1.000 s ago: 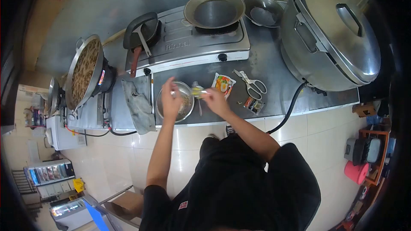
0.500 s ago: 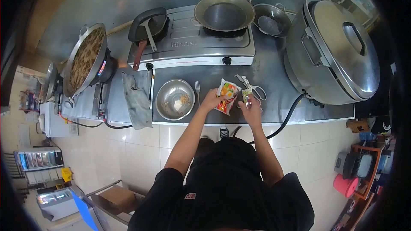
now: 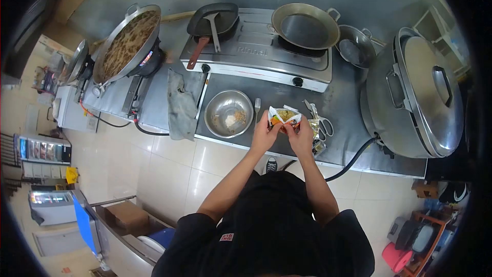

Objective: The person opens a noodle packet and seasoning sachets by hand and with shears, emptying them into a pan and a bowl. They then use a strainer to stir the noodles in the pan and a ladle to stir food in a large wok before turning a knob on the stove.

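Both my hands grip a colourful instant noodle packet (image 3: 285,116) near the counter's front edge. Its top is parted, and yellowish contents that look like dry noodles show inside. My left hand (image 3: 264,134) is closed on one side of it, and my right hand (image 3: 302,136) on the other, thumbs close together in front. To the left, a steel bowl (image 3: 211,103) holds white powder and beige bits, with a fork (image 3: 257,105) beside it. Right of my right hand lie scissors (image 3: 326,127) and small shiny foil sachets (image 3: 318,147), partly hidden by the hand.
Behind is a two-burner gas stove (image 3: 246,60) with a square pan (image 3: 225,21), a spatula and a wok (image 3: 306,24). A large lidded pot (image 3: 392,123) stands right, near a black hose (image 3: 353,160). A grey cloth (image 3: 180,115) and a big pan of brown food (image 3: 130,46) are left.
My right hand has let go of a small foil sachet and joined my left hand on the noodle packet. The packet's opening now faces up. The view has shifted.
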{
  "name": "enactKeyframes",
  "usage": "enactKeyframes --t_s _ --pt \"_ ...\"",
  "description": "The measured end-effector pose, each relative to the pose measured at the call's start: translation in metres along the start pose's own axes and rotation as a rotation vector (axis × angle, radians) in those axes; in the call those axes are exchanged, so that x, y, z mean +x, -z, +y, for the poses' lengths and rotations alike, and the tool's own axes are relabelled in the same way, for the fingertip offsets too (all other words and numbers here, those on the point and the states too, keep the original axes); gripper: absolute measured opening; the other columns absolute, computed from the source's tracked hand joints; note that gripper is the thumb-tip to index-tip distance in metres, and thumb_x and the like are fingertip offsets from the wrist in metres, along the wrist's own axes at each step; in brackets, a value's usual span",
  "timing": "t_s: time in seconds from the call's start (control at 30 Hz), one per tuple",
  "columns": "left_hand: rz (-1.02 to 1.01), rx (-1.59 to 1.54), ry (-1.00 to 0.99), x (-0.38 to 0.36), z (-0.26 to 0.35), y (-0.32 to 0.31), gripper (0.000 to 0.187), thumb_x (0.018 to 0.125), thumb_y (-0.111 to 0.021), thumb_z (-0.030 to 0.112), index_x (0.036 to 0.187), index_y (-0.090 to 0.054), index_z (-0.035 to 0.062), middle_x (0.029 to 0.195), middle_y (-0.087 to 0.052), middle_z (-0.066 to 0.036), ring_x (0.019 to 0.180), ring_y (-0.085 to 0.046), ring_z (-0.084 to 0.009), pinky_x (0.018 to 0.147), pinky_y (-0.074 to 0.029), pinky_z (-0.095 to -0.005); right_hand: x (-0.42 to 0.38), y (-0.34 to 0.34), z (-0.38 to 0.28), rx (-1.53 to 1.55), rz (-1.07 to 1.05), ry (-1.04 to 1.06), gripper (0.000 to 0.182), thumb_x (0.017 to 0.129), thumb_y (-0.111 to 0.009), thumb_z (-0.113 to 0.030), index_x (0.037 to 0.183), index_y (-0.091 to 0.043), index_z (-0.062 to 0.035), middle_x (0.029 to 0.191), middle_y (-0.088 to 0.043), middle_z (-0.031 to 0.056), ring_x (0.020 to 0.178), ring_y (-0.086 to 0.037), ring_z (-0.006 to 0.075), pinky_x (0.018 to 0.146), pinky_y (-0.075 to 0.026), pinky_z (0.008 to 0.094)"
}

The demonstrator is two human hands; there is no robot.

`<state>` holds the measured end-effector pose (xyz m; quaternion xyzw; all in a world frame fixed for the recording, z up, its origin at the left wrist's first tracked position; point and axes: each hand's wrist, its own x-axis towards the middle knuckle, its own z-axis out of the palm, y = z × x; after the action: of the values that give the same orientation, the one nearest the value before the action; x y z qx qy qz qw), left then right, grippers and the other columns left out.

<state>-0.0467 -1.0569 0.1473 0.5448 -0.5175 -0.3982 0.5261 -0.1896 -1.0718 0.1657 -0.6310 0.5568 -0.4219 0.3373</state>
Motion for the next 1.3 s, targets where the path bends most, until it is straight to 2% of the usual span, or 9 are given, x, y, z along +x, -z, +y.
enactKeyframes --t_s 0.17,0.3,0.43,0.7,0.87,1.07,1.17,1.23,1.3 --pt "-0.127 -0.428 0.022 0.018 0.038 0.006 0.029 0.09 -0.061 0.008 0.116 -0.05 0.0019 0.107 -0.064 -0.006 0.096 -0.061 -0.0125 0.083 -0.047 -0.0254 0.016 0.024 -0.015 0.612 -0.205 -0.071 0.026 0.082 -0.069 -0.007 0.104 -0.056 0.0005 0.093 -0.064 0.0067 0.084 -0.061 0.0132 0.068 -0.049 0.0279" --pt "-0.096 -0.592 0.146 0.042 0.079 -0.003 0.032 0.09 -0.061 0.008 0.12 -0.05 0.0027 0.113 -0.061 -0.006 0.104 -0.059 -0.0127 0.089 -0.046 -0.0264 0.011 0.035 -0.047 0.779 -0.187 -0.181 0.041 0.087 -0.064 -0.004 0.124 -0.048 -0.0006 0.11 -0.061 0.0076 0.095 -0.06 0.0133 0.075 -0.053 0.0282" --pt "-0.156 -0.603 0.119 0.071 0.105 -0.024 0.048 0.091 -0.06 0.01 0.134 -0.039 0.004 0.12 -0.057 -0.009 0.108 -0.056 -0.0144 0.092 -0.045 -0.0292 0.041 0.046 -0.056 0.892 0.084 -0.16 0.038 0.091 -0.06 -0.01 0.125 -0.047 -0.0002 0.111 -0.06 0.0075 0.096 -0.059 0.0133 0.077 -0.053 0.0286" --pt "-0.371 -0.681 0.164 0.045 0.079 0.001 0.049 0.099 -0.046 0.03 0.141 -0.032 0.009 0.128 -0.053 -0.015 0.115 -0.055 -0.0243 0.099 -0.043 -0.0349 0.23 0.146 -0.073 0.079 0.144 0.284 0.028 0.086 -0.065 -0.021 0.101 -0.06 0.0014 0.091 -0.066 0.0097 0.084 -0.06 0.014 0.074 -0.046 0.0293" --pt "-0.389 -0.519 0.436 -0.057 -0.004 0.059 0.044 0.1 -0.043 0.034 0.136 -0.043 0.0084 0.123 -0.056 -0.011 0.112 -0.056 -0.0202 0.097 -0.044 -0.0333 0.333 0.148 -0.097 -0.487 0.004 0.373 0.034 0.081 -0.066 -0.028 0.098 -0.061 0.001 0.092 -0.065 0.0238 0.089 -0.063 0.0377 0.076 -0.048 0.0416" --pt "0.077 -0.376 0.847 -0.246 -0.122 0.146 0.043 0.098 -0.045 0.04 0.13 -0.05 0.0101 0.113 -0.062 -0.007 0.099 -0.061 -0.0181 0.084 -0.048 -0.0327 0.407 0.112 -0.091 -0.721 -0.129 0.343 0.033 0.083 -0.063 -0.028 0.1 -0.062 0.0006 0.094 -0.064 0.0253 0.093 -0.061 0.0417 0.081 -0.048 0.0448" --pt "0.578 -0.361 1.036 -0.377 -0.214 0.176 0.04 0.093 -0.053 0.044 0.12 -0.055 0.0147 0.1 -0.065 -0.005 0.082 -0.061 -0.0168 0.067 -0.048 -0.0316 0.415 0.096 -0.09 -0.786 -0.138 0.355 0.032 0.083 -0.063 -0.028 0.096 -0.064 0.0009 0.093 -0.064 0.0257 0.094 -0.061 0.0413 0.082 -0.048 0.0453" --pt "0.938 -0.327 1.2 -0.459 -0.237 0.175 0.033 0.093 -0.049 0.037 0.116 -0.053 0.0143 0.093 -0.065 -0.005 0.073 -0.059 -0.0172 0.056 -0.044 -0.0326 0.408 0.087 -0.093 -0.807 -0.174 0.347 0.032 0.083 -0.064 -0.029 0.093 -0.065 0.0014 0.092 -0.064 0.0258 0.094 -0.061 0.0411 0.081 -0.049 0.046" --pt "0.987 -0.406 1.374 -0.519 -0.226 0.164 0.039 0.094 -0.045 0.039 0.122 -0.051 0.013 0.101 -0.064 -0.008 0.08 -0.061 -0.0228 0.061 -0.047 -0.0368 0.408 0.081 -0.089 -0.871 -0.173 0.319 0.032 0.083 -0.065 -0.03 0.092 -0.066 0.0009 0.089 -0.064 0.0259 0.089 -0.062 0.0418 0.077 -0.049 0.0456"
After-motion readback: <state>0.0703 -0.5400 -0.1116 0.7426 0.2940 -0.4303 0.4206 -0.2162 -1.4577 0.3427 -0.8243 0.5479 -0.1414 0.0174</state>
